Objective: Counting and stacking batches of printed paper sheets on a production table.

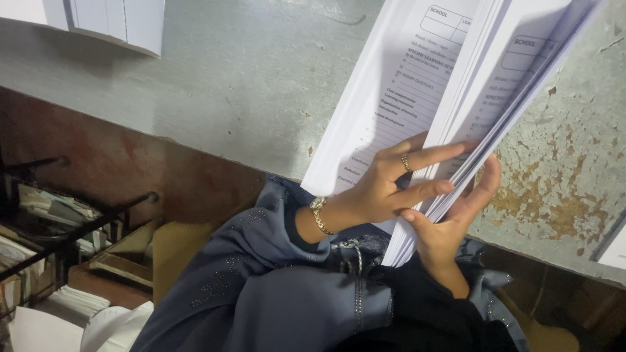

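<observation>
My left fingers (424,156) lie spread across the paper stack (456,98), right fingers (482,189) curled under its edge. With so loose a grip, sheets could fan and slide onto the worktop (248,78).

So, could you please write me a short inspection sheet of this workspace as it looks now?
Surface: grey table, paint flaking to rusty patches at the right.
Job's things: thick stack of printed sheets, resting on the table edge and fanned open.
Clutter: more white sheets at the top left corner of the table.
Grips: left hand, with ring and bracelet, fingers spread on an opened sheet; right hand holds the stack's lower edge, thumb up its side.
Cables: nothing seen.
Surroundings: dark metal rack with papers at the left; grey sleeves below.
</observation>
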